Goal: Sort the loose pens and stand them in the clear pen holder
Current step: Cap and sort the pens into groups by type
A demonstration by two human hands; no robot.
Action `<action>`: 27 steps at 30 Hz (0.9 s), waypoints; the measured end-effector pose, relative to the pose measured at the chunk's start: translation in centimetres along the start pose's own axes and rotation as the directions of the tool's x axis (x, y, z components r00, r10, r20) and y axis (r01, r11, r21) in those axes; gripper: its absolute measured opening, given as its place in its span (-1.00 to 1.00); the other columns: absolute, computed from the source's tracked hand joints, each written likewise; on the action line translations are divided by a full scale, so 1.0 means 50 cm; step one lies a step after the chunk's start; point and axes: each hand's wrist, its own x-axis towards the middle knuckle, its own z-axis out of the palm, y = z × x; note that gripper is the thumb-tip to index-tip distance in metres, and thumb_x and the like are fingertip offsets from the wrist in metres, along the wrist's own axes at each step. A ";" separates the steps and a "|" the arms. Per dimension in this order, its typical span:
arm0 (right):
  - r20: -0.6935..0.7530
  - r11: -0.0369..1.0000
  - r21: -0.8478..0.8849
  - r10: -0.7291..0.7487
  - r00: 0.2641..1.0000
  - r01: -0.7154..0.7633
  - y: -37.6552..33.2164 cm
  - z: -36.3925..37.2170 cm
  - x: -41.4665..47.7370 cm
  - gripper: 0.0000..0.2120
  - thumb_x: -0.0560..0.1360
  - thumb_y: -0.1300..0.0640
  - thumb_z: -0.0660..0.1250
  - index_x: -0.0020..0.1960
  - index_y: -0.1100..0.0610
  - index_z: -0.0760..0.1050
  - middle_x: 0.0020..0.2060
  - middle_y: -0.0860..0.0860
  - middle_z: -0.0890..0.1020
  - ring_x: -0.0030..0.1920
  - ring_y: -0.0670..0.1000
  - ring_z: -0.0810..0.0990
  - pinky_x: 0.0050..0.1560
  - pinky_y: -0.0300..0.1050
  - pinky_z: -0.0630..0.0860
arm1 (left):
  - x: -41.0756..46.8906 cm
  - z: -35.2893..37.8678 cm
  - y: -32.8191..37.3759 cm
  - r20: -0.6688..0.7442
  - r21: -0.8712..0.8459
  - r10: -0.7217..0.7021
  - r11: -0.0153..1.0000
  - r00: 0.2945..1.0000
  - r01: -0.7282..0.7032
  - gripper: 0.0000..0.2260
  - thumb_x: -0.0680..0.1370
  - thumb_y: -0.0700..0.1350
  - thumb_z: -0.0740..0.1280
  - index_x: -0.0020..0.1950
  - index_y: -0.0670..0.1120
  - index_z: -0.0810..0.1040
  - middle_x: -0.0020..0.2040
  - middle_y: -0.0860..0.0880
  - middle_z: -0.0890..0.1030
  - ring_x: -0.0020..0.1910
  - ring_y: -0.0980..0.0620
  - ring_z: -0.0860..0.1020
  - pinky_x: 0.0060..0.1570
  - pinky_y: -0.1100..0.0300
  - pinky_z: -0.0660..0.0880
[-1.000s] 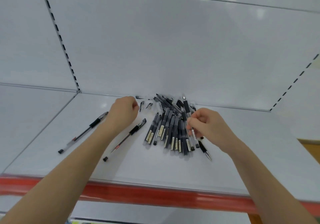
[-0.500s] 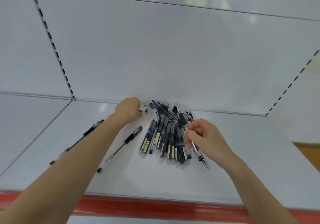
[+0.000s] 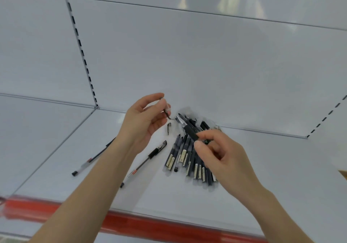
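Note:
A pile of several dark pens [image 3: 185, 156] with cream labels lies on the white shelf [image 3: 187, 197]. My left hand [image 3: 144, 118] is raised above the shelf and pinches a small clear pen cap [image 3: 167, 109] between thumb and fingertips. My right hand [image 3: 219, 154] grips a black pen [image 3: 187, 127] lifted from the pile, its tip pointing up-left toward the cap. A loose cap [image 3: 169, 128] lies on the shelf under my left hand. No clear pen holder is in view.
Two clear-barrelled pens lie left of the pile, one [image 3: 144, 163] close to it and the other [image 3: 92, 160] partly hidden by my left forearm. A white back panel rises behind. A red strip [image 3: 131, 222] edges the shelf front.
My left hand rose from the shelf with a small cap pinched. My right hand lifted a black pen out of the pile toward it. The camera moved closer.

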 end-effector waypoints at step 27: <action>0.000 0.998 0.058 0.027 1.000 -0.027 0.019 0.038 0.004 -0.85 0.52 0.17 0.27 -0.20 0.06 0.54 -0.54 -0.07 0.50 -0.53 -0.16 0.43 -0.45 -0.35 0.34 | -0.058 0.020 -0.047 -0.039 0.053 0.094 0.994 0.995 -0.091 -0.94 0.47 -0.28 0.34 -0.12 -0.14 0.55 -0.34 -0.02 0.66 -0.30 0.05 0.63 -0.15 0.17 0.60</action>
